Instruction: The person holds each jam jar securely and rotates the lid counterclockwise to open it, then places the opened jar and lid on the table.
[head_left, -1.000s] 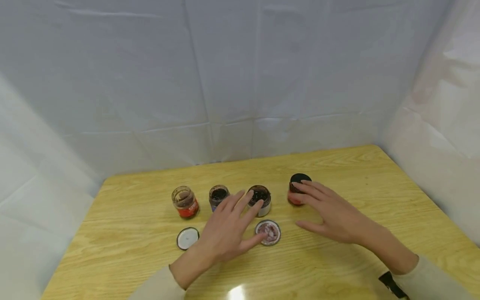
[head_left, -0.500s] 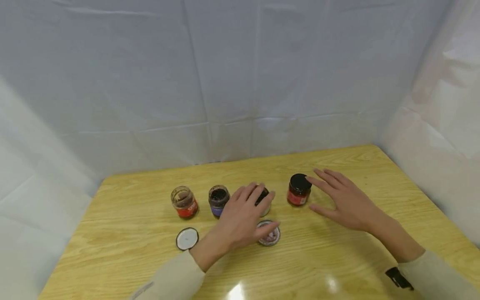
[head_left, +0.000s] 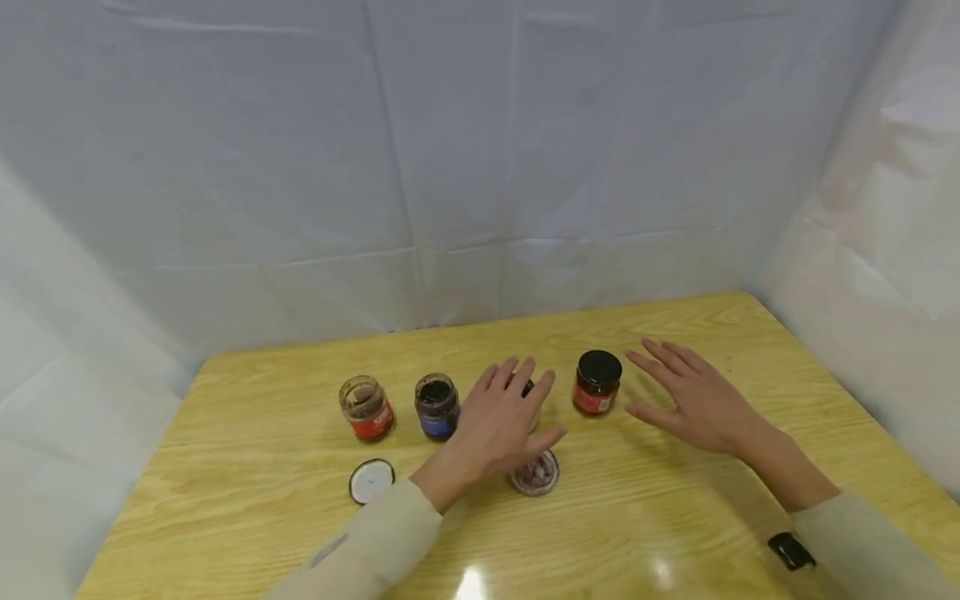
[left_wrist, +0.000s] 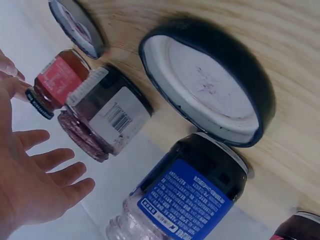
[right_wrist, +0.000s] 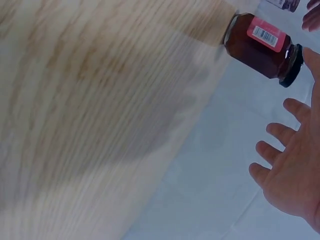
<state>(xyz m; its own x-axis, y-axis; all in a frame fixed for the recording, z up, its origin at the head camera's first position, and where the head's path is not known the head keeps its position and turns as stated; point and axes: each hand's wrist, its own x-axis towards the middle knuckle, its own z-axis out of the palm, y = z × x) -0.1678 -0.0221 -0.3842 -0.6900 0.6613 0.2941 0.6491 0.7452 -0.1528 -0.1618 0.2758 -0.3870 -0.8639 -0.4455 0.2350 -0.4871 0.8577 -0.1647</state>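
My left hand [head_left: 498, 421] hovers with spread fingers over an open jar of dark contents [left_wrist: 105, 110] with a white barcode label, mostly hidden by the hand in the head view. My right hand [head_left: 697, 400] is held in the air just right of a capped jar [head_left: 597, 383] with black lid and red label; its fingers are spread and hold nothing. Left of the left hand stand an open blue-label jar [head_left: 437, 407] and an open red-label jar [head_left: 367, 408]. A stained upturned lid [head_left: 535, 474] lies below the left hand's thumb.
A white-lined upturned lid [head_left: 371, 482] lies in front of the red-label jar. Close to the left wrist camera, a dark-rimmed lid [left_wrist: 207, 82] lies by the blue-label jar. White sheeting [head_left: 450, 167] stands behind the wooden table [head_left: 262, 517]. A black object [head_left: 791, 551] shows by the right sleeve.
My right hand has drawn back to the right from the capped jar. My left hand has shifted right and slightly away from me, uncovering the blue-label jar. The jars stay in place.
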